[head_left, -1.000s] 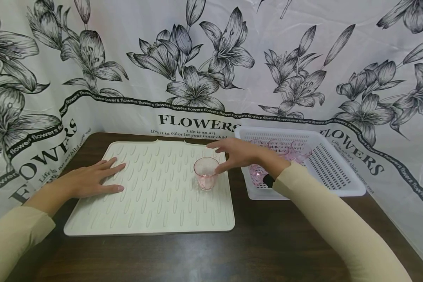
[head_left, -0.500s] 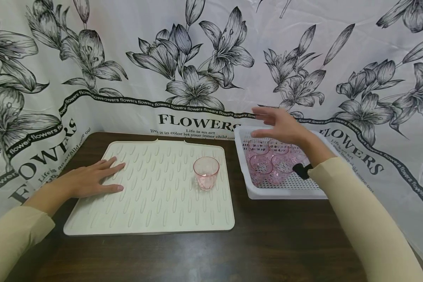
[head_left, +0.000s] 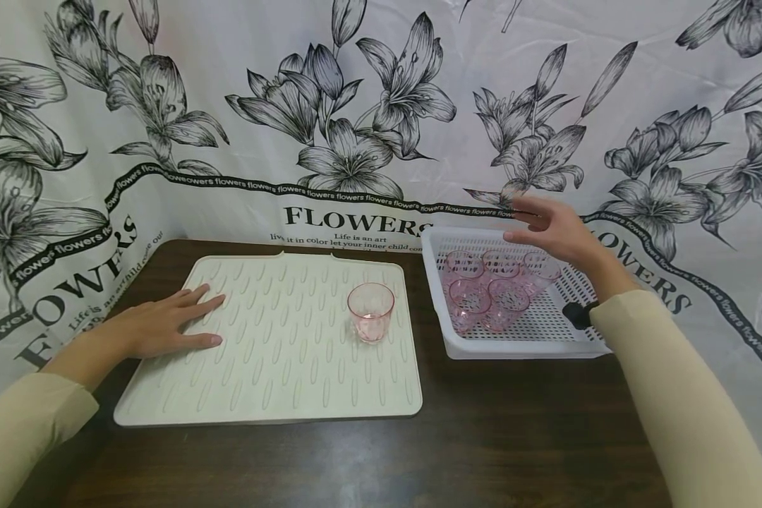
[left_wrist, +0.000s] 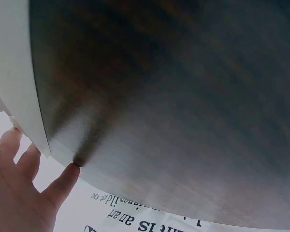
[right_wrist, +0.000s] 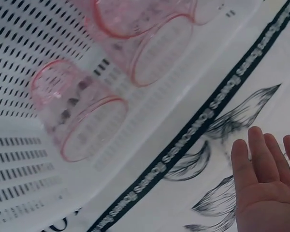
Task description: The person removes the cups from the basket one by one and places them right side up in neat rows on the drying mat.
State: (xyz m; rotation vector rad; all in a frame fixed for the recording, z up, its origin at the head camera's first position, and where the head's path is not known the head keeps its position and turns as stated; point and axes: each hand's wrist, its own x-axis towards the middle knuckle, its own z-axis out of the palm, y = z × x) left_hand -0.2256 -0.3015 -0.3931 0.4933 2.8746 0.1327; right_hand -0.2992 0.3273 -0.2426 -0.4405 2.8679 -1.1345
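Observation:
A clear pink-tinted glass (head_left: 371, 314) stands upright on the right part of a cream ridged drying mat (head_left: 279, 374). My left hand (head_left: 165, 324) lies with spread fingers on the mat's left edge; in the left wrist view that hand (left_wrist: 24, 179) shows at the lower left beside the mat's rim. Above the back of a white plastic basket (head_left: 521, 349) hovers my right hand (head_left: 555, 229), its fingers loosely extended and holding nothing. Several pink glasses (head_left: 470, 300) stand in the basket's left part. In the right wrist view, a single glass (right_wrist: 79, 111) sits apart from others.
Dark wooden table (head_left: 330, 466) runs beneath the mat and basket. A white curtain (head_left: 254, 127) with black flower prints rises directly behind both. A black wrist strap (head_left: 578, 315) is on the right arm, over the basket's right half.
My right hand has let go of the glass on the mat, lifted away and moved right over the basket. The glass and my left hand have stayed in place.

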